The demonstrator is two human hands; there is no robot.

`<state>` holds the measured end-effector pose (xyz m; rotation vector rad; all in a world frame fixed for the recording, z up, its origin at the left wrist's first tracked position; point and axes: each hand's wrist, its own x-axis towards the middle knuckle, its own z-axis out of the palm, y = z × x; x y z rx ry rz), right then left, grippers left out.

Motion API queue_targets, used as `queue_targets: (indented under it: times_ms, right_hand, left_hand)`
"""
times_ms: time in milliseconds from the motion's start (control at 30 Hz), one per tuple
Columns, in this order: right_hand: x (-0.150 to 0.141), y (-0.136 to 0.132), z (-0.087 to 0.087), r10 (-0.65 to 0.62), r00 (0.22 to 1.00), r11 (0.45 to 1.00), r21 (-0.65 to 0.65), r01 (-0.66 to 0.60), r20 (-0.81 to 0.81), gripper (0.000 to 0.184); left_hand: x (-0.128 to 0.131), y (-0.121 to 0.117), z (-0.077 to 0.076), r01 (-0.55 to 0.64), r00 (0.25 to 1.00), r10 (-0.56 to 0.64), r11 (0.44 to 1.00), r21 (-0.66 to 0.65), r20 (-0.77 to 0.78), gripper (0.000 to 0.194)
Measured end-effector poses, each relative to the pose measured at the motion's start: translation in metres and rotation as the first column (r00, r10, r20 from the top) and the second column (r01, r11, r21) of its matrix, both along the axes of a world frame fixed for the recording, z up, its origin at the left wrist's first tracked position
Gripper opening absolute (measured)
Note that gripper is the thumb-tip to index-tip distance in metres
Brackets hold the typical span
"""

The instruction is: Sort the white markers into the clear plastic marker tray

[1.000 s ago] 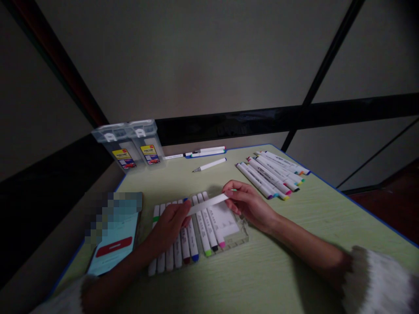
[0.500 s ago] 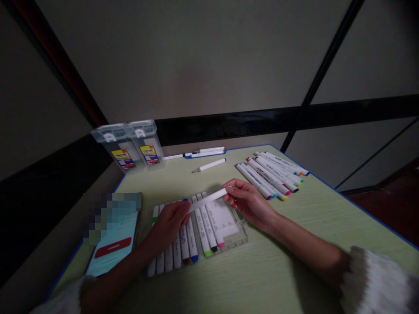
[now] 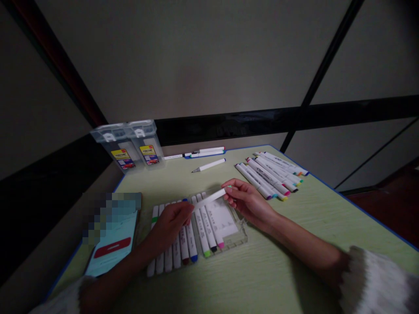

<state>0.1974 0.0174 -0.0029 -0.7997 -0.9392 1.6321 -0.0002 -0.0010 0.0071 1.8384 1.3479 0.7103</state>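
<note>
Both hands hold one white marker [image 3: 209, 198] crosswise above a clear plastic case [image 3: 229, 235]. My left hand [image 3: 170, 224] pinches its near-left end. My right hand [image 3: 248, 203] grips its far-right end, where a green cap tip shows. Three markers [image 3: 207, 226] lie in the case beside a white paper insert [image 3: 222, 218]. A row of several white markers [image 3: 172, 253] lies on the table left of the case, partly under my left hand.
A phone [image 3: 111, 240] with a lit screen lies at the left table edge. Two clear marker boxes [image 3: 134, 146] stand at the back left. A loose pen [image 3: 209, 165] and several markers [image 3: 271, 174] lie further back on the green table [image 3: 262, 279].
The held marker has sunk slightly toward the case, and both hands have shifted a little with it. Nothing else has moved.
</note>
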Motion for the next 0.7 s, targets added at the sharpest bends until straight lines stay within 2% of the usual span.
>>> queue_targets:
  times_ms: [433, 700]
  right_hand:
    - [-0.0006, -0.0008, -0.0007, -0.015, 0.999, 1.0, 0.014, 0.014, 0.031, 0.018]
    - [-0.002, -0.0013, 0.0007, -0.014, 0.999, 1.0, 0.02, 0.013, 0.032, 0.019]
  left_hand:
    - [0.0001, -0.0023, 0.0024, -0.012, 0.999, 0.014, 0.997, 0.076, -0.028, 0.034]
    - [-0.0003, -0.0035, 0.0015, -0.037, 0.999, 0.036, 0.999, 0.03, 0.008, 0.037]
